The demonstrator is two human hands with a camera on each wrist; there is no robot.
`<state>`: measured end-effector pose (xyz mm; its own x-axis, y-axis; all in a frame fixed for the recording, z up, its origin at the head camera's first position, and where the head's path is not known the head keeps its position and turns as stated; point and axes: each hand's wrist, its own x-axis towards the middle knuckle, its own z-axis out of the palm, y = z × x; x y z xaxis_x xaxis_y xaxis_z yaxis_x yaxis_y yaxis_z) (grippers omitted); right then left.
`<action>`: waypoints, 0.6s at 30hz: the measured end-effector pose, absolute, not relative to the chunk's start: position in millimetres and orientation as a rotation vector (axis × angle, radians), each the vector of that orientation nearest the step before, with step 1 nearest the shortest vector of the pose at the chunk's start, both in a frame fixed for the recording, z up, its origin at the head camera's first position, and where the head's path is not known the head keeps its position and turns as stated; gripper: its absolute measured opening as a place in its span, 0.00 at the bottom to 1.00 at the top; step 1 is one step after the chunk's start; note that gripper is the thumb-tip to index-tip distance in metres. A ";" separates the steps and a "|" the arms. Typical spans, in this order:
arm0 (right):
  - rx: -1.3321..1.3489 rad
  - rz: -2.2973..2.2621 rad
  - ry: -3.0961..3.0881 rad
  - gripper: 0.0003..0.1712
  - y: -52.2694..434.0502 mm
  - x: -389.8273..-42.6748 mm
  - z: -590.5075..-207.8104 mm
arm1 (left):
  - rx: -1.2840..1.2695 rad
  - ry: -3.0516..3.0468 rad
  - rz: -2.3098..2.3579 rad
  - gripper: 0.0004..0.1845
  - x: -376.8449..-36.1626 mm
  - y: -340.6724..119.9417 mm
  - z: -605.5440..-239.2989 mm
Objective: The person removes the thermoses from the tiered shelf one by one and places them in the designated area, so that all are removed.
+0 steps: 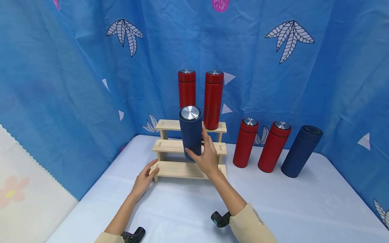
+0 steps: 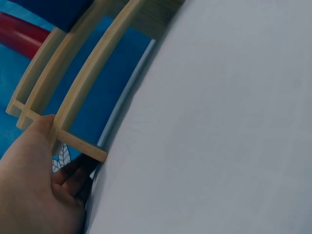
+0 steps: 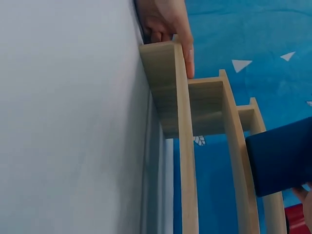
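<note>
A dark blue thermos bottle (image 1: pixel 192 135) with a silver lid top is gripped by my right hand (image 1: pixel 207 157), thumb on its front and fingers round its right side. It overlaps the middle step of a three-step wooden display stand (image 1: pixel 182 169) in the head view. My left hand (image 1: pixel 145 179) holds the left end of the stand's lowest step. In the left wrist view, the thumb (image 2: pixel 41 127) lies along the step's end, and the curled fingers are partly hidden beside the leg. Two red thermos bottles (image 1: pixel 213 101) stand upright on the top step, one partly hidden by the blue bottle.
Right of the stand, two more red bottles (image 1: pixel 245 143) and another dark blue bottle (image 1: pixel 301 152) stand on the white-covered table (image 1: pixel 273 209). A blue patterned curtain (image 1: pixel 243 44) hangs behind and on both sides.
</note>
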<state>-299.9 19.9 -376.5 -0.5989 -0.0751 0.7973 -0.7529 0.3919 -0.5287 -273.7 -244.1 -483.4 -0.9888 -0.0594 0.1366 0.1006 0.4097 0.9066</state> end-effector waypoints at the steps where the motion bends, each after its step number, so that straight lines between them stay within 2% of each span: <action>1: 0.715 1.210 -1.941 0.56 22.9 -297.8 -378.3 | -0.033 -2.512 -1.631 0.31 -273.4 -244.1 -483.6; 10: 0.764 1.108 -1.863 0.56 61.8 -277.0 -381.8 | -0.023 -2.508 -1.631 0.31 -272.2 -242.6 -482.6; 18: 0.638 1.043 -1.850 0.59 120.6 -261.3 -378.7 | 0.004 -2.506 -1.653 0.31 -273.0 -244.6 -483.2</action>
<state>-261.3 120.6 -378.7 -0.4699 -0.0090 0.8827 -0.7598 0.5131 -0.3992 -273.0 -244.6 -483.2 -0.9902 -0.0792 0.1148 0.0743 0.3965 0.9150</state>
